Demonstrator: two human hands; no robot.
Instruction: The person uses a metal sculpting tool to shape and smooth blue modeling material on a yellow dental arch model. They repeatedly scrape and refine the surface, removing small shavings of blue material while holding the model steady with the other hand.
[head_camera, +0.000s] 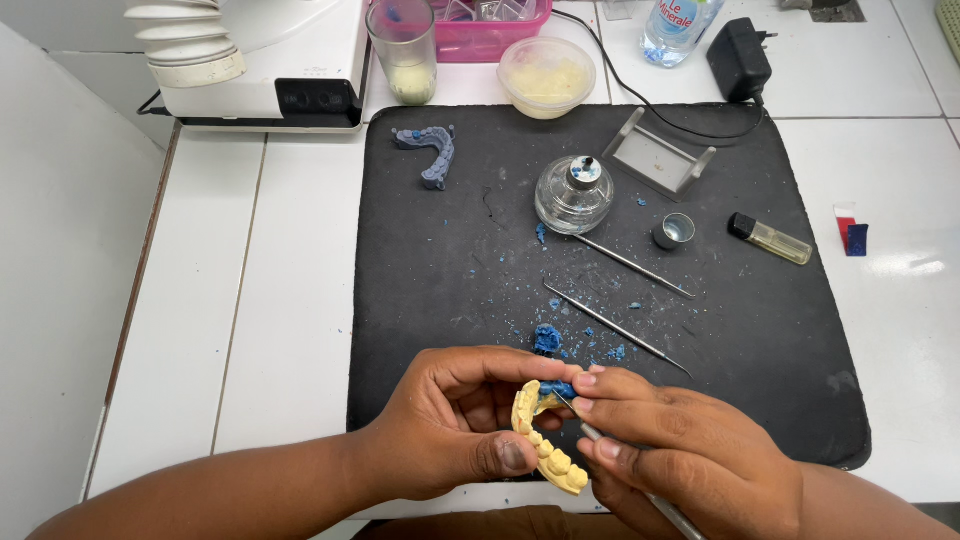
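The left hand (455, 425) grips a yellow tooth model (545, 448); the right hand (680, 450) pinches a metal tool (640, 490) against it. Two metal picks (620, 325), a glass burner (574, 194) and blue wax crumbs (547, 339) lie beyond on the black mat (440, 270).

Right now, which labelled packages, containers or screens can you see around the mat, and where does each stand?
Water bottle: top edge, right of centre; clear plastic with a blue and white label.
White machine: top left corner; boxy, with a small dark panel on its front, nothing readable.
Pink tray: top centre behind the lidded tub; no label visible.
Lighter: right side of the mat; clear yellowish, unlabelled.
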